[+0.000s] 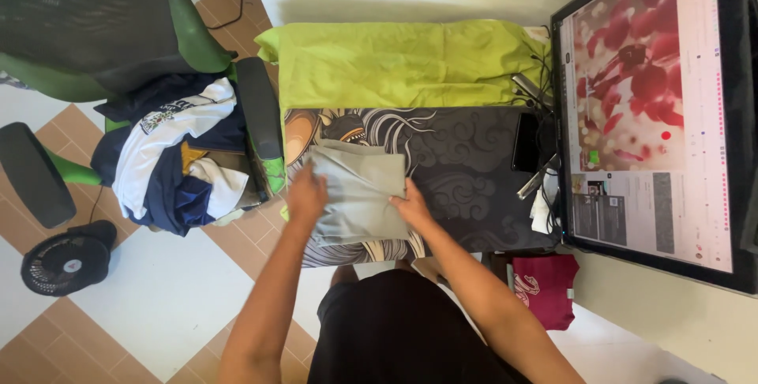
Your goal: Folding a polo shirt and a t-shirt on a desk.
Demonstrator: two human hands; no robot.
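1. A grey cloth (359, 191), soft and folded into a rough rectangle, lies flat on the near-left part of the desk mat (466, 171).
2. The left hand (306, 194) presses palm-down on the cloth's left edge, fingers spread flat, clamping nothing.
3. The right hand (410, 206) lies flat on the cloth's right lower edge, fingers together and likewise not closed on it.
4. The cloth's left side reaches almost to the mat's left edge; to its right the mat runs bare and open as far as a phone (525, 142).
5. The mat is dark, smooth, printed with pale swirls and a cartoon figure.
6. Behind the mat lies one lime-green sheet (403, 64), creased and matte, spanning the desk's far side.
7. The phone is a black glossy slab, just beside the monitor (651, 116); cables and a small metal piece lie around it.
8. The monitor, one, stands tilted along the right side, hard-edged and shiny.
9. Left of the desk, one green chair (103, 29) with a black mesh back carries a loose heap of navy and white clothes (178, 155); its armrest nearly touches the mat's left edge.
10. One black fan (67, 262) stands on the tiled floor, well apart from the desk.
11. One red garment (545, 289) lies below the monitor.
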